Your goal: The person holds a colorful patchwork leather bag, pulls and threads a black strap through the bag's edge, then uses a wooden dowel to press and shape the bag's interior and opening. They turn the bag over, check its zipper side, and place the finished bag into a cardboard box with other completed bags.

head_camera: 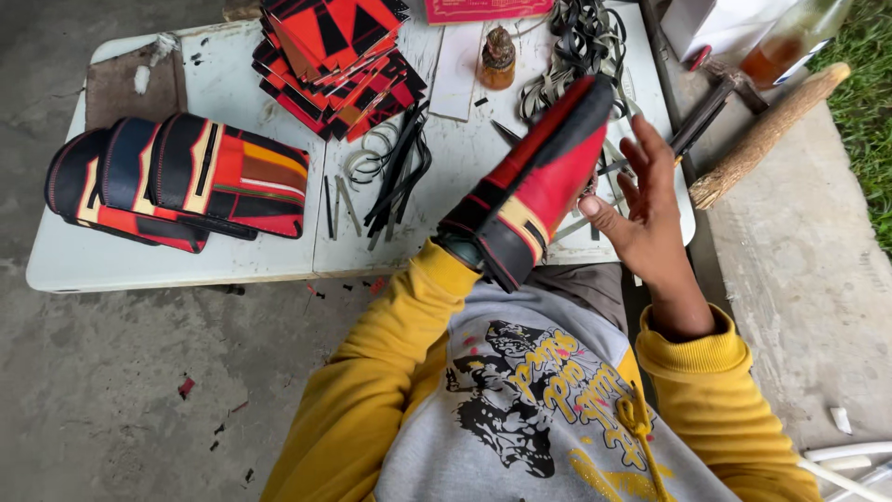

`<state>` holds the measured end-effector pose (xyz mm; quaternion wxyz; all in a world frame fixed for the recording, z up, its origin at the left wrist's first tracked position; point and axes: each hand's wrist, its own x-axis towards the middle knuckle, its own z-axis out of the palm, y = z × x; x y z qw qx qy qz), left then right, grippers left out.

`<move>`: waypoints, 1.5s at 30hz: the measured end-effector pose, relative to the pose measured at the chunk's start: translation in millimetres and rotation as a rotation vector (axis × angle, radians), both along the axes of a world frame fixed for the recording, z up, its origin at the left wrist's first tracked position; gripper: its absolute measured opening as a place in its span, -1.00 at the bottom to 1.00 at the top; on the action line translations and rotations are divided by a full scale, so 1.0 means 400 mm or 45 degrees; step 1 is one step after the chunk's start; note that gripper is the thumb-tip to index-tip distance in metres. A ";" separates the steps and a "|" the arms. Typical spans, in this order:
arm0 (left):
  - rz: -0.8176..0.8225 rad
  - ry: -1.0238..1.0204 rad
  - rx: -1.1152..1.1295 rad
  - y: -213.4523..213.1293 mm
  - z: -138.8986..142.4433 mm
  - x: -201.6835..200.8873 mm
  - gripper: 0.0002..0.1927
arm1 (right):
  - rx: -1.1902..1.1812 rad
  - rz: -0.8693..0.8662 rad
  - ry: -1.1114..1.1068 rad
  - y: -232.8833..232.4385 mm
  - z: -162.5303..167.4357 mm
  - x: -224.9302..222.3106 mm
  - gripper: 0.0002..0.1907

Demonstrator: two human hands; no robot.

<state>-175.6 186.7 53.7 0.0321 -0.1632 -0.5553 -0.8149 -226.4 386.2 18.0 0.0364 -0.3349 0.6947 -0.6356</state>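
1. Left hand (462,249) is hidden inside the red-and-black shoe upper (534,181), raised over the table (232,102); grip cannot be told.
2. Right hand (643,200) spread wide, just beside it.
3. Finished uppers (181,181) lie left; cut panels (334,56) remain stacked.

Finished pouches (177,181), stacked patterned pieces (334,60), a small bottle (498,58) on the white table (232,102).

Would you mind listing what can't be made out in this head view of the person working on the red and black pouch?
- Left hand: hidden inside the red and black pouch, so its grip cannot be seen.
- Right hand: open beside the pouch; whether it touches is unclear.
- Bottle: cut off by the top edge.
- Small jar: contents too small to tell.
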 end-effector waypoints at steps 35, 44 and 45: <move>-0.590 -0.404 0.931 0.084 -0.318 -0.258 -0.49 | -0.203 -0.054 0.016 0.042 -0.002 -0.012 0.39; -0.353 -0.657 0.735 -0.116 -0.412 -0.072 -0.55 | -0.279 0.057 -0.139 0.091 -0.126 -0.101 -0.56; -0.301 -0.634 0.699 -0.158 -0.390 -0.057 -0.55 | -0.368 0.056 -0.187 0.072 -0.138 -0.111 -0.58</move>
